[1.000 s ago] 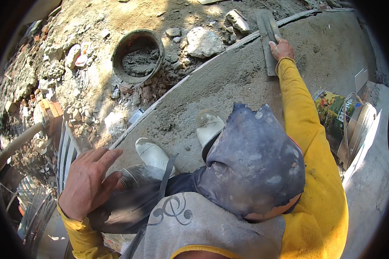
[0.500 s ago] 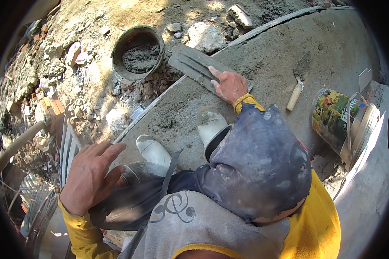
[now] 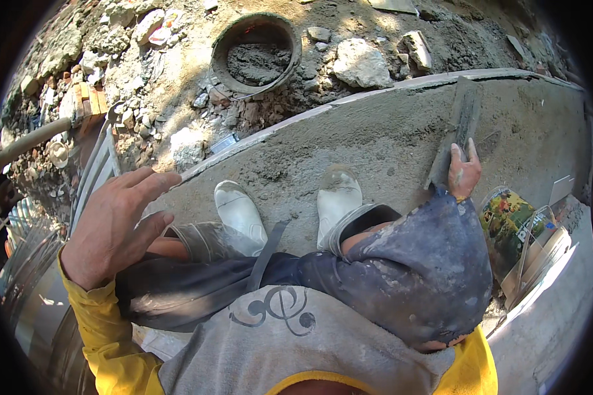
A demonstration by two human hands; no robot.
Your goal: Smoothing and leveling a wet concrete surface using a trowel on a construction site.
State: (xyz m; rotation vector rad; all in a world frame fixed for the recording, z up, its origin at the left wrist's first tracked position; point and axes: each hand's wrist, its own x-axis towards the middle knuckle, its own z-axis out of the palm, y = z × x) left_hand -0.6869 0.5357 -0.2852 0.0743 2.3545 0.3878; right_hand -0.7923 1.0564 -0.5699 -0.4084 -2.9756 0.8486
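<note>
A: Where is the long float (image 3: 468,108)?
B: On the right of the grey cement surface (image 3: 296,161), one end reaching the far edge. The right hand (image 3: 464,172) grips it from behind, two fingers stretched along its back, probably to steady the long blade. Whether it lies flat or tilts is hard to tell.
A: And the dark trowel blade (image 3: 488,143)?
B: Just right of that hand, seemingly set down within easy reach.
A: What does the left hand (image 3: 120,224) do?
B: It hangs empty by the left knee, fingers loosely spread, perhaps for balance. The white boots (image 3: 240,214) stand apart on the cement, likely for a stable base.
A: Why is the mortar bucket (image 3: 270,34) beyond the far edge?
B: Presumably to spare the cement its weight. A printed bucket (image 3: 503,220) sits near right, beside the pale ledge (image 3: 547,316).
</note>
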